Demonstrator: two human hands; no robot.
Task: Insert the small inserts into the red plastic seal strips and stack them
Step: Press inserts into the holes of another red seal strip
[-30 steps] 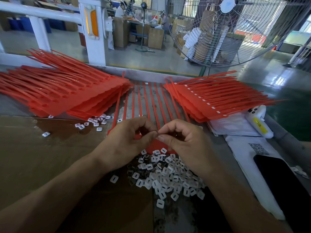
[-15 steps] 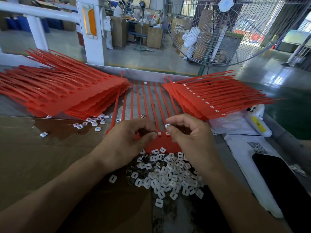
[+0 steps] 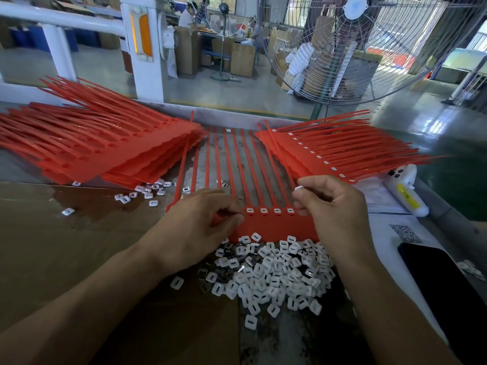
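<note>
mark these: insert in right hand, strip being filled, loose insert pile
insert (image 3: 299,188), head view, its white edge at the fingertips
strip (image 3: 276,227), head view, flat red tab below the sockets
insert pile (image 3: 274,275), head view, pile's middle

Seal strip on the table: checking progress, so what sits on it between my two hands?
In the head view, four white inserts sit seated in a row on the red seal strip, between the left hand and right hand.

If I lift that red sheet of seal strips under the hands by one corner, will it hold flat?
Probably not. The red sheet of seal strips looks thin, and its long tails splay unevenly, so it likely sags. It seems light; loose inserts resting against its edge may scatter.
</note>
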